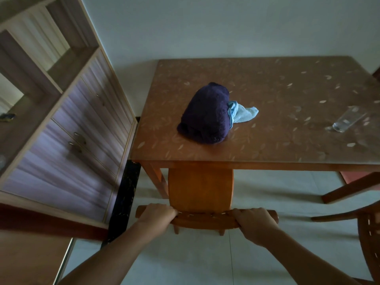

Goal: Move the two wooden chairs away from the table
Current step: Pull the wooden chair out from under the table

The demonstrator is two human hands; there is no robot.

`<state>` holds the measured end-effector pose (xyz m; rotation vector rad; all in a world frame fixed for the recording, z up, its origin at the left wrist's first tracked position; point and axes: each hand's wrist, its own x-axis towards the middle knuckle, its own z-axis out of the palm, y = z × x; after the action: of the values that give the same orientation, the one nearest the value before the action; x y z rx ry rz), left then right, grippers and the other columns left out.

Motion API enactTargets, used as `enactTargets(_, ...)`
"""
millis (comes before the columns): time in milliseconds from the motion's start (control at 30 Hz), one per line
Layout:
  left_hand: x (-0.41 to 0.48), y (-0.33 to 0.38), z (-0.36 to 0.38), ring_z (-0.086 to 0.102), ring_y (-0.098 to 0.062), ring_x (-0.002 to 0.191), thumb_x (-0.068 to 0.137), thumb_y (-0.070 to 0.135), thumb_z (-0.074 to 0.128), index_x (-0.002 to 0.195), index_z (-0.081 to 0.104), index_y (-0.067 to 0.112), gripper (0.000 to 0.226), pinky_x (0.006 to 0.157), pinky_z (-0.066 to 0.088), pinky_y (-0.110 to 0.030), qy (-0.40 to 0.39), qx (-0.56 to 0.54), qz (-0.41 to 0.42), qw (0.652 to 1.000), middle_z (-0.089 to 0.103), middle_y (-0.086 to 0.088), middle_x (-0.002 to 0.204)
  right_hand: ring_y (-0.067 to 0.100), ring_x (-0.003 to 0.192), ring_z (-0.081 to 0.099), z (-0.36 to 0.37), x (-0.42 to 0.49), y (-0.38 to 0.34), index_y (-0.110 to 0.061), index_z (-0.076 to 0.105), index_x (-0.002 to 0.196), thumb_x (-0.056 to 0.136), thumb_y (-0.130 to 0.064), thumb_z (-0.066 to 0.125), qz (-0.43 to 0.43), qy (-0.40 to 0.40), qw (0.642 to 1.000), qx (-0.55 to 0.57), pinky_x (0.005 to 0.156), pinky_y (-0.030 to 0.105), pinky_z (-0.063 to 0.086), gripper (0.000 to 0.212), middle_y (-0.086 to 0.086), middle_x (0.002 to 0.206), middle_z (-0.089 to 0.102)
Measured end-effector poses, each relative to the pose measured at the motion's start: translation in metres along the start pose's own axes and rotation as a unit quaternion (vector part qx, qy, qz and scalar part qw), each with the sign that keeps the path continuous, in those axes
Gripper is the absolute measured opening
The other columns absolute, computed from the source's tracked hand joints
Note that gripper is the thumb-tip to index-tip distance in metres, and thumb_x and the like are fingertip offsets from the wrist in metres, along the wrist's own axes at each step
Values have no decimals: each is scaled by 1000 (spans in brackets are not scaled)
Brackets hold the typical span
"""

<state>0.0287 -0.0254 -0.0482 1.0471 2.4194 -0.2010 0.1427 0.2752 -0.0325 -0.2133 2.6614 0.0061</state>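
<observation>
A wooden chair [200,188] stands in front of me, its seat partly tucked under the near edge of the brown wooden table [277,140]. My left hand [158,212] grips the left end of the chair's top rail. At the rail's right end my right hand [254,222] is closed around it. A second wooden chair [368,229] shows at the right edge of the view, clear of the table, with only part of its back and arm visible.
On the table lie a dark purple folded cloth [205,114], a light blue cloth [241,113] and a clear glass [346,119] on its side. A tall cabinet with drawers [67,128] stands close on the left. Pale tiled floor [195,260] stretches beneath me.
</observation>
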Motion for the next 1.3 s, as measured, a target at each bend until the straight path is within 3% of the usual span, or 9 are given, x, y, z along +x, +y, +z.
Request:
enactTargets(267, -12, -5, -59, 72, -17, 93, 97, 16, 62, 107, 65, 23, 12, 83, 59, -39, 92, 5, -2, 996, 72, 4, 100, 16, 71, 65, -36, -2, 16, -24, 50, 110, 101, -37, 50, -20, 55, 998, 14, 66, 30, 49, 16, -7, 85, 64)
enactTargets(400, -12, -3, -83, 71, -19, 91, 95, 20, 64, 106, 63, 24, 11, 78, 59, -41, 97, 9, 0, 995, 71, 4, 100, 13, 68, 62, -56, -8, 28, -29, 45, 102, 99, -36, 52, -16, 66, 998, 18, 63, 28, 45, 11, -12, 77, 59)
enactTargets(533, -21, 8, -93, 71, -19, 88, 94, 22, 66, 105, 63, 25, 12, 77, 60, -43, 82, 5, -4, 997, 72, 3, 97, 15, 69, 64, -65, -25, 33, -31, 40, 97, 98, -36, 52, -19, 72, 997, 17, 67, 32, 52, 14, -11, 78, 60)
enactTargets(900, -91, 64, -87, 72, -18, 92, 88, 23, 71, 112, 67, 29, 25, 81, 58, -37, 88, -25, -6, 996, 74, 5, 101, 19, 70, 62, -56, -112, 12, -25, 47, 108, 96, -35, 53, -36, 100, 994, 0, 65, 34, 50, 17, -10, 76, 51)
enactTargets(1067, -140, 94, -77, 72, -17, 90, 88, 24, 73, 107, 68, 29, 21, 81, 59, -38, 91, -29, 3, 995, 73, 7, 98, 21, 74, 66, -44, -172, -17, -22, 50, 108, 95, -36, 50, -20, 131, 991, -14, 66, 36, 53, 19, -3, 85, 67)
enactTargets(1300, -218, 135, -45, 71, -16, 86, 89, 26, 73, 108, 68, 28, 19, 79, 60, -40, 93, 2, 11, 996, 72, 6, 94, 24, 81, 71, -15, -257, -68, -20, 52, 111, 95, -40, 54, -8, 162, 986, -40, 62, 34, 47, 25, 0, 95, 72)
